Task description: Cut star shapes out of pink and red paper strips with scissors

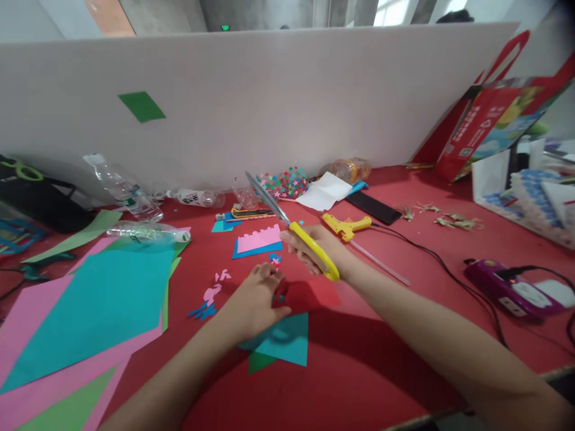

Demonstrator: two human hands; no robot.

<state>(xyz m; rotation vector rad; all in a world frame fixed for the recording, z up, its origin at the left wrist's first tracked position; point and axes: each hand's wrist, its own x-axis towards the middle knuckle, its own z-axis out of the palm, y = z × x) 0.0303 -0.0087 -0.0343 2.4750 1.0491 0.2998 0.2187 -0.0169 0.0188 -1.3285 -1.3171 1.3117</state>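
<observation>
My right hand (pixel 317 248) is closed around yellow-handled scissors (pixel 314 248), whose metal blades point up and away to the left. My left hand (pixel 256 302) is low over the table with its thumb and fingers apart. Under and beside it are a piece of red paper (pixel 314 294) and small dark teal bits (pixel 280 297). Closer to me lies a teal paper piece (pixel 287 341), partly over a green one (pixel 260 361). Pink scraps (pixel 212 293) and blue scraps (pixel 203 311) are left of that hand. Beyond it, a scallop-edged pink paper (pixel 259 239) rests on blue paper (pixel 256 251).
Large coloured sheets (pixel 103 299) cover the left side, with plastic bottles (pixel 128 191) behind. A yellow glue gun (pixel 347 226), its cord, a black phone (pixel 374 207) and a purple device (pixel 512 287) lie to the right. A white partition (pixel 224 108) bounds the back.
</observation>
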